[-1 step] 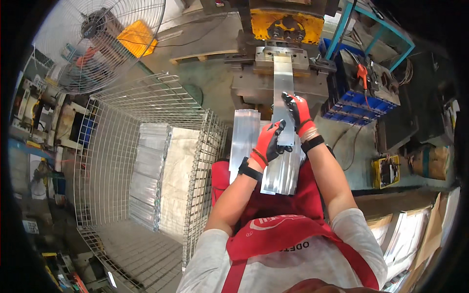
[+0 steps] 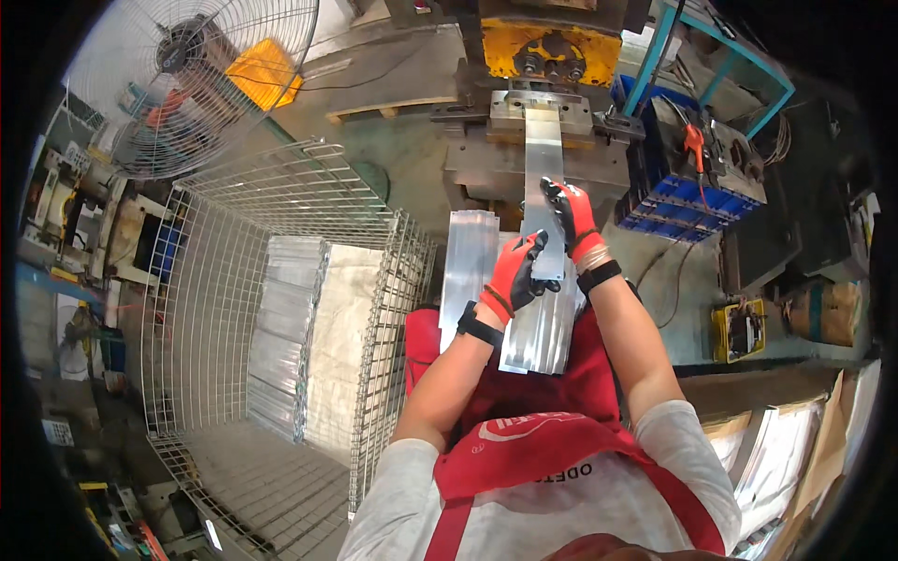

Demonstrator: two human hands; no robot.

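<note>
A long, flat metal strip [image 2: 544, 161] runs away from me, its far end in the die block [image 2: 508, 114] of a machine with a yellow front [image 2: 500, 42]. My left hand [image 2: 516, 269], in a red and black glove, is closed on the strip's left edge by its near end. Further up, my right hand [image 2: 574, 215], gloved alike, grips the right edge with thumb and fingers. Beneath the near end lies a stack of similar strips [image 2: 537, 338] above my lap. Another stack of strips [image 2: 466, 266] lies left of it.
To my left stands a wire mesh basket [image 2: 374, 346] holding strips [image 2: 281, 318] and a pale cloth-like sheet [image 2: 344, 341]. A large fan [image 2: 178, 56] is at the far left. Right of the machine are a blue crate [image 2: 687, 201] with tools and a small yellow bin [image 2: 739, 329].
</note>
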